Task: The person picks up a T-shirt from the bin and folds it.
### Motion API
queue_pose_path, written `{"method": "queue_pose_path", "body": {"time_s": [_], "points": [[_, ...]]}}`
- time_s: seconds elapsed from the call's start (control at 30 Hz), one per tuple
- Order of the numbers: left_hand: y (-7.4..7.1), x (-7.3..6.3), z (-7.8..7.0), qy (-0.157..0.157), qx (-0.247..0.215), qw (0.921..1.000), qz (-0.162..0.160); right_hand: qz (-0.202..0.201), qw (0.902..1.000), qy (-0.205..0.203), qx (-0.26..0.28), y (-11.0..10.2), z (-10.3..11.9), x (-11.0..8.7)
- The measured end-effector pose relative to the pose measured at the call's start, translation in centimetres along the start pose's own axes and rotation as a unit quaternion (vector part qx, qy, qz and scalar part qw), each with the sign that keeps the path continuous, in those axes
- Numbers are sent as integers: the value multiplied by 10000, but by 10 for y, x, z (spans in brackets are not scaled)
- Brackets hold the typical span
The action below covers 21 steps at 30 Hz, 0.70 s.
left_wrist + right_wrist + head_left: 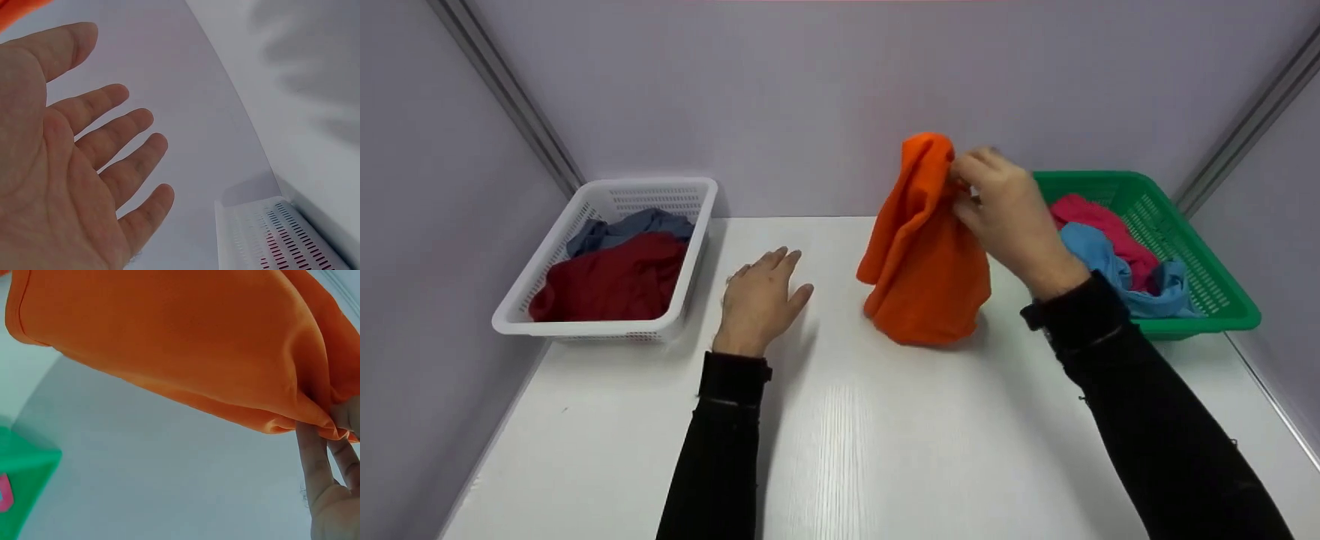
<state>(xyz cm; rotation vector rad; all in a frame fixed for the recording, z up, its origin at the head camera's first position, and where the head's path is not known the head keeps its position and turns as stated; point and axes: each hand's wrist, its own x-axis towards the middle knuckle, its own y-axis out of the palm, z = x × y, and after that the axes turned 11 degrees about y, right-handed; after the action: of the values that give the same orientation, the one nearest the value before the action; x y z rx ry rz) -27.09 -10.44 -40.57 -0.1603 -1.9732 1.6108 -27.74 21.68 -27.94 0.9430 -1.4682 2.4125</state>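
An orange piece of clothing [926, 277] hangs in folds from my right hand [1006, 210], its lower part at the tabletop. In the right wrist view, the thumb and fingers [315, 461] pinch a gathered edge of the orange cloth [169, 337], and a stitched hem shows at its far end. My left hand [761, 300] is held over the table to the left of the cloth, with nothing in it. Its fingers [132, 163] are spread and slightly bent, palm showing in the left wrist view.
At the left stands a white perforated basket [514, 304] with dark red cloth [615, 277] and grey-blue cloth [641, 225]. A green basket [1222, 292] at the right holds pink cloth [1110, 229] and light blue cloth [1099, 255]. Pale walls border the white table [840, 442].
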Motion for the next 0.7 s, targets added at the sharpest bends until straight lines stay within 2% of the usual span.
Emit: {"method": "queue_pose_path", "body": {"time_s": [0.27,0.4,0.57,0.7], "points": [[0,9,-11,168,-115,9992,-352,736,9973,30,24,64,5,-34],[0,14,-22,215,-601,9971,-418,888,9957,-202,168,92,7,-48],[3,17,-37,333,-1403,9889,-356,1203,9909,-528,283,115,11,-62],[7,19,-43,471,-1465,9877,-289,1700,9846,-366,156,123,7,-70]]}}
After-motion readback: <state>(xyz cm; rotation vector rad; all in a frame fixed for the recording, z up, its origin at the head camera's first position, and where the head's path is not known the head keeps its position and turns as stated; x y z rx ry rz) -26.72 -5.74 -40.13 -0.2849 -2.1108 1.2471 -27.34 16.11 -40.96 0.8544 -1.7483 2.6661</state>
